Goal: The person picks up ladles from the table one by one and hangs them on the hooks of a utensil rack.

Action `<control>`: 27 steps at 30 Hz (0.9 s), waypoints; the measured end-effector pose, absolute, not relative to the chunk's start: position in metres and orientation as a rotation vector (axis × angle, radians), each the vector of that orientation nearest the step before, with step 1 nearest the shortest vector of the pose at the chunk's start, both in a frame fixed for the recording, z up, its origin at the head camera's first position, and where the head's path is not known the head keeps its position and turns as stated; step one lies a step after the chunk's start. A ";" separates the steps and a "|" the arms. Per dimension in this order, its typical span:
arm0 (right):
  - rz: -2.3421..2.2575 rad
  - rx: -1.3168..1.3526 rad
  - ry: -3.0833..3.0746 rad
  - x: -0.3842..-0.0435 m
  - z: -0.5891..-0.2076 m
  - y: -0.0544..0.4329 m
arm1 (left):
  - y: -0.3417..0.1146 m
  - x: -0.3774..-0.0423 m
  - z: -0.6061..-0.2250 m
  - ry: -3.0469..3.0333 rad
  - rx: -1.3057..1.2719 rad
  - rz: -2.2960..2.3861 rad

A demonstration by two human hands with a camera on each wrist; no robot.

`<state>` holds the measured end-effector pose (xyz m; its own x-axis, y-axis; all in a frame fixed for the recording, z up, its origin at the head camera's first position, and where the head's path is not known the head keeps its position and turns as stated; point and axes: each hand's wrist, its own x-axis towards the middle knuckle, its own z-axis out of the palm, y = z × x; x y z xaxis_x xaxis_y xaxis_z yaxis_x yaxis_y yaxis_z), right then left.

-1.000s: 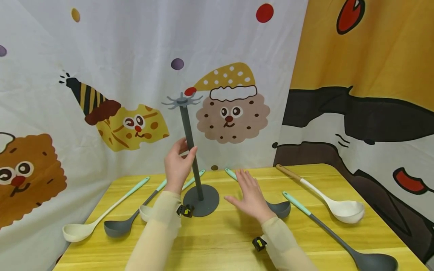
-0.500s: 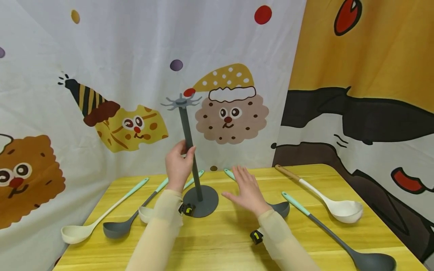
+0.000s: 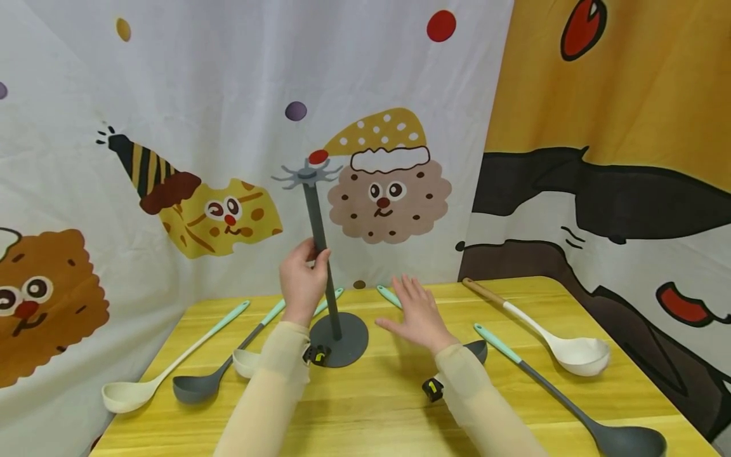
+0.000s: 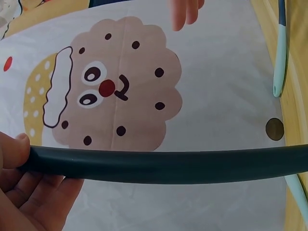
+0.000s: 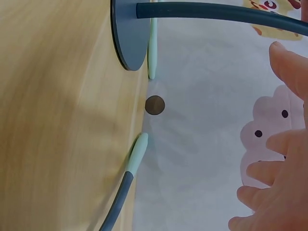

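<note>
A dark grey utensil stand [image 3: 317, 219] rises from a round base near the middle of the table, topped by a ring of hooks. My left hand [image 3: 303, 282] grips its pole about halfway up; in the left wrist view the thumb and fingers wrap the pole [image 4: 168, 166]. To the right of the stand my right hand [image 3: 415, 314] is held with fingers spread and nothing in it. A grey ladle with a mint handle [image 3: 389, 296] lies behind and below that hand, its bowl partly covered by the right sleeve. The hooks carry nothing.
On the left lie a cream ladle [image 3: 132, 392], a grey ladle [image 3: 200, 386] and another pale ladle [image 3: 247, 362], partly behind the left arm. On the right are a white ladle with a brown handle [image 3: 579, 355] and a large grey ladle [image 3: 628, 439]. A printed curtain [image 3: 240, 63] hangs behind the table.
The stand's hook top has turned slightly while the left hand stays on the pole. My right hand has barely moved, still spread. The head view has shifted a little.
</note>
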<state>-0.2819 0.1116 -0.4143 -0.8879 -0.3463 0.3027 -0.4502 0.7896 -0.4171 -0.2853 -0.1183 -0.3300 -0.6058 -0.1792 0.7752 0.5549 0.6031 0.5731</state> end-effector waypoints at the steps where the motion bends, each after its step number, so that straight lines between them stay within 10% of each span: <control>1: 0.717 0.622 -2.772 -0.283 -0.414 0.112 | -0.118 -0.285 -0.330 -1.967 -0.298 -1.072; 27: 0.604 0.458 -2.809 -0.306 -0.394 0.130 | -0.081 -0.260 -0.330 -1.962 -0.509 -1.208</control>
<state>-0.3062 0.1303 -0.3937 -0.9243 -0.2521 0.2865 -0.3476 0.8662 -0.3591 -0.2598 -0.0810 -0.3301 -0.6300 -0.0536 0.7748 0.6675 0.4726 0.5754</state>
